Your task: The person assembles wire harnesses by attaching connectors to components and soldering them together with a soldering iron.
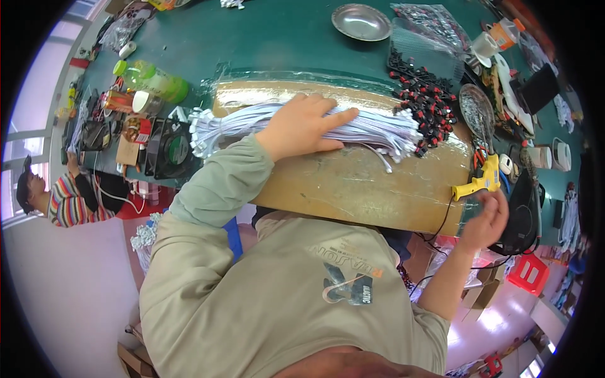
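Note:
A thick bundle of white cables (pixel 372 130), with white connectors at both ends, lies across a brown board on the table. My left hand (pixel 305 126) rests on top of the bundle's middle, fingers spread and lying over the cables. At the board's right edge is a yellow glue gun (pixel 482 179) with a black cord. Just below it is my right hand (pixel 486 222), its fingers loosely bent and not wrapped round the handle. Whether a fingertip touches the gun is hard to make out.
A heap of black-and-red small parts (pixel 435 110) sits by the bundle's right end. Metal bowls (pixel 362 22) stand farther back and right. A green bottle (pixel 151 80) and a black fan (pixel 170 150) are at left. Another person (pixel 75 195) works beyond.

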